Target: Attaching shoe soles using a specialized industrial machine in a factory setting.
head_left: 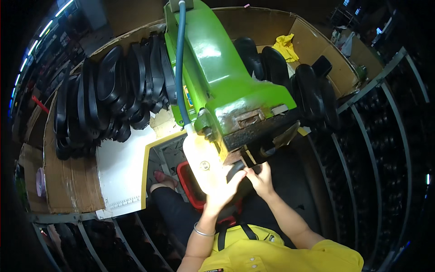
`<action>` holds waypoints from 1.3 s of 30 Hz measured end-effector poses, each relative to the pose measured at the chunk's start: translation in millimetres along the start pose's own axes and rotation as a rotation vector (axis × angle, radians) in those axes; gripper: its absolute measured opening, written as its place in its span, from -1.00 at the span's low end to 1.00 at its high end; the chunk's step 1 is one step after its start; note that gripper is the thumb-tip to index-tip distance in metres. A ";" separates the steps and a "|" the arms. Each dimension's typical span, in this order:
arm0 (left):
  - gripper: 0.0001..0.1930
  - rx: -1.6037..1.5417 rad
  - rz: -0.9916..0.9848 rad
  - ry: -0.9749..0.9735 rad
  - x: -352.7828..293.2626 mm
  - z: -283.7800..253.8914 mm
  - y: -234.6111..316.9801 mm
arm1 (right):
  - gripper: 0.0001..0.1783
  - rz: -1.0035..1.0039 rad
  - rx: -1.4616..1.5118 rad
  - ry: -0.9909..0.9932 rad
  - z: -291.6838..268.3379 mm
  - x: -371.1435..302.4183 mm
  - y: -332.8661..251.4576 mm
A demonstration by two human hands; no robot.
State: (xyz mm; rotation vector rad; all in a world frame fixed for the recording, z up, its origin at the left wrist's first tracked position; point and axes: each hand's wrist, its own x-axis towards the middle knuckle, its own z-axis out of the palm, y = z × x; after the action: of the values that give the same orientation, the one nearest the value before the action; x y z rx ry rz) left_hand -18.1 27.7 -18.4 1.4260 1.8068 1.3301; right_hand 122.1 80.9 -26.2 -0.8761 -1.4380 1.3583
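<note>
Under the front of a green machine (213, 59), both of my hands are closed on a black shoe sole (235, 171), mostly hidden by the machine head and my fingers. My left hand (226, 186) grips its near left side with the thumb on top, washed out by bright light. At its right side, my right hand (261, 180) pinches close below the machine's dark metal head (260, 136); the fingertips are partly hidden. A glowing white lamp (204, 161) hangs just left of the sole, with a blue-grey hose (180, 68) running above it.
Black soles (111, 75) stand packed in a cardboard box (74, 188) at the left. More soles (312, 90) and a yellow cloth (285, 47) lie at the right. A red bin (185, 181) sits below. Metal racks (358, 122) with dark soles flank me.
</note>
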 end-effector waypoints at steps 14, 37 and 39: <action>-0.90 -0.162 -0.032 0.212 -3.9 7.6 23.5 | -0.42 0.658 0.263 -0.221 -48.4 -149.1 27.5; -0.62 -0.702 -0.034 0.173 -35.1 -34.4 12.2 | -0.56 0.151 -0.039 0.398 -90.1 15.4 -76.1; -0.67 -0.602 -0.101 0.206 -37.8 -41.6 13.1 | -0.54 0.097 -0.018 0.340 -81.2 26.7 -72.9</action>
State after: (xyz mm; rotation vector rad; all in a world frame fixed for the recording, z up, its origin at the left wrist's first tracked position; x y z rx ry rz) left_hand -33.3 -23.5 3.3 0.8883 1.3867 1.8156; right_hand 198.4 122.1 45.3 -1.1406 -1.1585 1.1990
